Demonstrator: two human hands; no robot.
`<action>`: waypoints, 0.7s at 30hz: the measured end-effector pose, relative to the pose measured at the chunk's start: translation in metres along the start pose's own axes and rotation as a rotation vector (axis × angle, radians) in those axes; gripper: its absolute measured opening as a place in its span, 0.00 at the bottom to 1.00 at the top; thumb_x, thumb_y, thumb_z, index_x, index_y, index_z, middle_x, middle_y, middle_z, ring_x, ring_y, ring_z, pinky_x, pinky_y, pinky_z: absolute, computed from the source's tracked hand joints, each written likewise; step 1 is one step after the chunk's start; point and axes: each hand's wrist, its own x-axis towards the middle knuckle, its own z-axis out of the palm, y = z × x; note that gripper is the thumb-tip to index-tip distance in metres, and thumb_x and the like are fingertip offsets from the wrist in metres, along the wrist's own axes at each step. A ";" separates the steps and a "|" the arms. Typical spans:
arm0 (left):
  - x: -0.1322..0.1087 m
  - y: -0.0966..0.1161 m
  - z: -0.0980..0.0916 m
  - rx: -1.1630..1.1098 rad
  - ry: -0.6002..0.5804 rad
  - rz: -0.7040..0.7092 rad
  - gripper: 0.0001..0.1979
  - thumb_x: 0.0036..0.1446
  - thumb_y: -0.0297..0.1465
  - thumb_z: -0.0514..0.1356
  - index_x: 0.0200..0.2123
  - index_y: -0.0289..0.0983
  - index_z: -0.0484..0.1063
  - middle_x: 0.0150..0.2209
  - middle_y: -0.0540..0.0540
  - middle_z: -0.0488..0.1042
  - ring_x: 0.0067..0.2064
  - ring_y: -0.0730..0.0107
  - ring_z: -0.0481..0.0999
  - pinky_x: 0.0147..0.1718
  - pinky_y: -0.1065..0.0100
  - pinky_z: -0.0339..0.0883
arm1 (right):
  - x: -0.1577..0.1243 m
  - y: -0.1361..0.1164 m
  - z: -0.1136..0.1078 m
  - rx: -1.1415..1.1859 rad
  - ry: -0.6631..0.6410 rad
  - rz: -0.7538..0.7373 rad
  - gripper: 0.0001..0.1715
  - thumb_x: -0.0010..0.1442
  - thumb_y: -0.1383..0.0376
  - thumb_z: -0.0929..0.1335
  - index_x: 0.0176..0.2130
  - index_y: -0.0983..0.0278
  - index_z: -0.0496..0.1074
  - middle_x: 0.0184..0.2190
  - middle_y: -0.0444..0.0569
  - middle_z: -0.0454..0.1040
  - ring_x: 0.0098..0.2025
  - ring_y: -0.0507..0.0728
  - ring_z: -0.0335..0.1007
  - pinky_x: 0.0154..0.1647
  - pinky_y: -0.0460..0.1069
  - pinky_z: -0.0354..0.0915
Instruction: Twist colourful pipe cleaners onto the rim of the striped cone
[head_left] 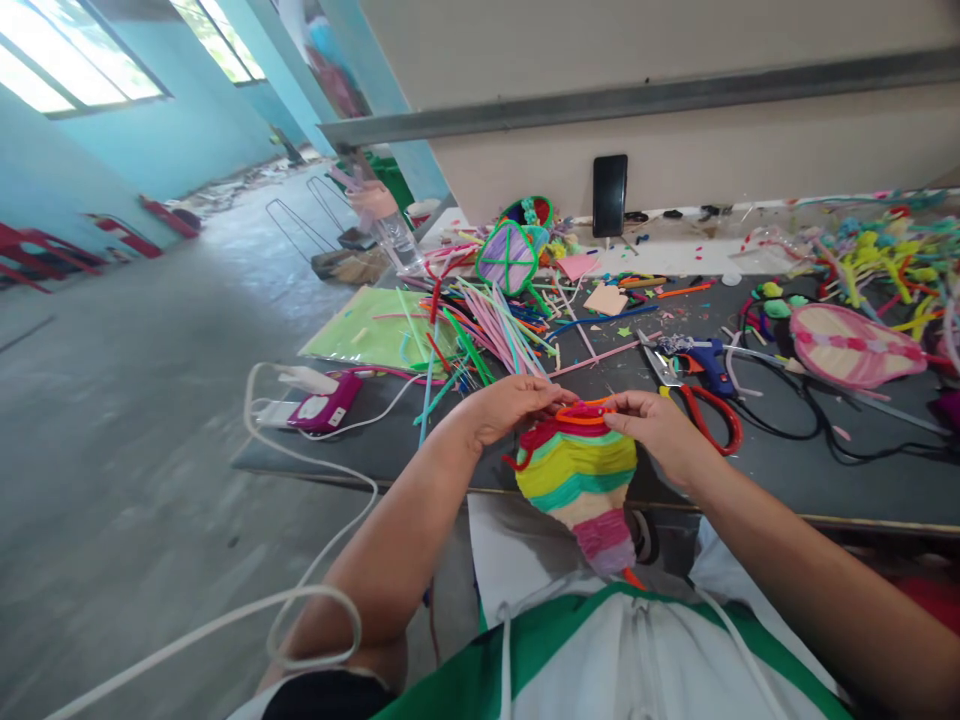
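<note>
a: progress first. striped fan-shaped piece wound from fuzzy pipe cleaners (577, 478) sits at the near table edge, between both hands. bands of pink, cream, teal, yellow, green and red look filled in; an orange pipe cleaner loop (586, 410) lies along the top edge, seemingly the row in hand.

b: grips?

a: left hand (504, 405) pinches the top edge, fingers closed on it. right hand (660, 425) also closed, fingertips on the orange loop. top rim looks unfinished, hard to judge more.

b: around it?

a: red-handled scissors (705, 410) just right of the right hand, blue glue gun (705, 362) beyond. loose heap of coloured pipe cleaners (480, 330) far left. pink finished fan (855, 345) far right. white cable (315, 590) loops near left, by the left arm, could snag. dark grey table (862, 470) is crowded.
</note>
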 end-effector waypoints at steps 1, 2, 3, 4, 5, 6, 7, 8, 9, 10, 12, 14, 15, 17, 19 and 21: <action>0.000 0.000 -0.004 0.004 0.010 -0.011 0.22 0.51 0.44 0.62 0.42 0.33 0.77 0.35 0.40 0.78 0.32 0.71 0.75 0.28 0.73 0.65 | 0.002 0.002 -0.001 0.025 -0.005 0.011 0.14 0.46 0.60 0.72 0.33 0.67 0.74 0.30 0.47 0.77 0.33 0.54 0.71 0.38 0.49 0.65; 0.000 -0.001 -0.007 0.011 0.019 -0.016 0.23 0.51 0.44 0.61 0.43 0.33 0.77 0.37 0.39 0.78 0.33 0.72 0.75 0.29 0.73 0.65 | 0.003 0.003 -0.002 0.041 -0.009 0.020 0.15 0.46 0.60 0.73 0.34 0.67 0.75 0.30 0.47 0.77 0.33 0.54 0.71 0.38 0.50 0.65; -0.001 -0.001 -0.009 0.020 0.026 -0.011 0.23 0.52 0.45 0.61 0.44 0.33 0.76 0.39 0.39 0.77 0.33 0.72 0.75 0.29 0.73 0.65 | 0.004 0.005 -0.002 0.049 -0.017 0.025 0.16 0.46 0.60 0.73 0.34 0.67 0.75 0.31 0.48 0.77 0.33 0.54 0.71 0.38 0.50 0.65; -0.001 -0.002 -0.010 0.036 0.038 0.005 0.23 0.52 0.45 0.61 0.45 0.34 0.76 0.40 0.39 0.77 0.34 0.72 0.75 0.30 0.73 0.65 | 0.004 0.005 -0.002 0.052 -0.022 0.025 0.16 0.46 0.60 0.73 0.35 0.67 0.75 0.31 0.48 0.77 0.33 0.54 0.71 0.39 0.50 0.65; -0.001 -0.003 -0.010 0.059 0.053 0.032 0.23 0.53 0.44 0.61 0.45 0.34 0.76 0.40 0.39 0.77 0.34 0.72 0.75 0.30 0.73 0.65 | 0.004 0.006 -0.002 0.055 -0.024 0.022 0.16 0.46 0.59 0.73 0.35 0.67 0.75 0.31 0.48 0.77 0.34 0.54 0.71 0.40 0.50 0.65; -0.001 -0.004 -0.009 0.086 0.069 0.061 0.23 0.53 0.44 0.61 0.45 0.34 0.76 0.39 0.39 0.77 0.33 0.73 0.74 0.30 0.73 0.65 | 0.004 0.006 -0.002 0.057 -0.024 0.018 0.17 0.46 0.59 0.73 0.35 0.67 0.75 0.32 0.48 0.77 0.34 0.54 0.71 0.40 0.50 0.64; -0.002 -0.005 -0.007 0.112 0.083 0.090 0.22 0.52 0.43 0.61 0.45 0.34 0.76 0.38 0.40 0.77 0.32 0.73 0.74 0.30 0.73 0.65 | 0.003 0.005 -0.002 0.061 -0.025 0.014 0.16 0.46 0.59 0.72 0.35 0.67 0.75 0.32 0.48 0.77 0.34 0.54 0.71 0.41 0.50 0.64; -0.002 -0.006 -0.005 0.129 0.091 0.113 0.22 0.52 0.43 0.62 0.44 0.33 0.76 0.37 0.41 0.77 0.32 0.74 0.73 0.31 0.73 0.65 | 0.002 0.004 -0.001 0.064 -0.025 0.012 0.16 0.46 0.59 0.72 0.35 0.67 0.75 0.32 0.48 0.77 0.34 0.54 0.71 0.41 0.50 0.64; -0.003 -0.007 -0.003 0.134 0.090 0.129 0.21 0.52 0.42 0.62 0.44 0.33 0.77 0.36 0.42 0.77 0.32 0.74 0.73 0.32 0.72 0.66 | 0.002 0.004 0.000 0.065 -0.026 0.011 0.16 0.46 0.60 0.72 0.35 0.67 0.75 0.32 0.48 0.77 0.34 0.54 0.71 0.41 0.50 0.64; -0.003 -0.008 -0.001 0.133 0.084 0.141 0.21 0.51 0.41 0.62 0.43 0.33 0.77 0.36 0.42 0.77 0.32 0.74 0.73 0.32 0.72 0.66 | 0.001 0.002 0.000 0.062 -0.025 0.010 0.16 0.47 0.60 0.72 0.35 0.67 0.75 0.32 0.47 0.77 0.34 0.54 0.71 0.40 0.50 0.64; -0.005 -0.010 0.003 0.150 0.064 0.159 0.19 0.51 0.39 0.63 0.43 0.33 0.77 0.35 0.44 0.77 0.31 0.74 0.73 0.31 0.72 0.66 | -0.001 0.000 0.002 0.045 -0.012 0.002 0.15 0.47 0.60 0.72 0.34 0.67 0.74 0.31 0.46 0.77 0.33 0.53 0.71 0.39 0.49 0.64; -0.008 -0.012 0.006 0.211 0.042 0.161 0.19 0.51 0.38 0.63 0.44 0.34 0.76 0.31 0.47 0.75 0.26 0.77 0.69 0.25 0.74 0.63 | -0.004 -0.003 0.003 0.024 0.007 -0.006 0.14 0.47 0.60 0.72 0.33 0.66 0.74 0.30 0.45 0.76 0.32 0.52 0.70 0.37 0.49 0.64; -0.009 -0.012 0.007 0.250 0.033 0.156 0.19 0.51 0.38 0.62 0.44 0.34 0.76 0.28 0.48 0.74 0.23 0.79 0.67 0.22 0.75 0.59 | -0.006 -0.004 0.004 0.013 0.015 -0.009 0.14 0.47 0.60 0.72 0.33 0.66 0.74 0.29 0.45 0.76 0.32 0.52 0.70 0.36 0.48 0.64; -0.012 -0.013 0.010 0.308 0.026 0.150 0.19 0.51 0.38 0.62 0.44 0.34 0.76 0.25 0.50 0.72 0.21 0.80 0.63 0.19 0.76 0.55 | -0.011 -0.007 0.007 -0.021 0.025 -0.019 0.14 0.47 0.59 0.72 0.33 0.65 0.73 0.29 0.45 0.75 0.31 0.53 0.70 0.34 0.48 0.65; -0.015 -0.014 0.012 0.331 0.035 0.160 0.18 0.51 0.38 0.61 0.43 0.34 0.76 0.26 0.49 0.72 0.22 0.79 0.64 0.20 0.76 0.56 | -0.017 -0.010 0.009 -0.089 0.038 -0.046 0.14 0.49 0.59 0.71 0.34 0.65 0.73 0.30 0.46 0.75 0.31 0.53 0.69 0.33 0.48 0.65; -0.019 -0.013 0.015 0.337 0.062 0.171 0.17 0.51 0.38 0.61 0.41 0.34 0.77 0.27 0.48 0.73 0.24 0.77 0.66 0.21 0.76 0.58 | -0.022 -0.011 0.011 -0.172 0.061 -0.089 0.13 0.51 0.59 0.69 0.35 0.64 0.73 0.31 0.47 0.75 0.32 0.54 0.69 0.33 0.49 0.65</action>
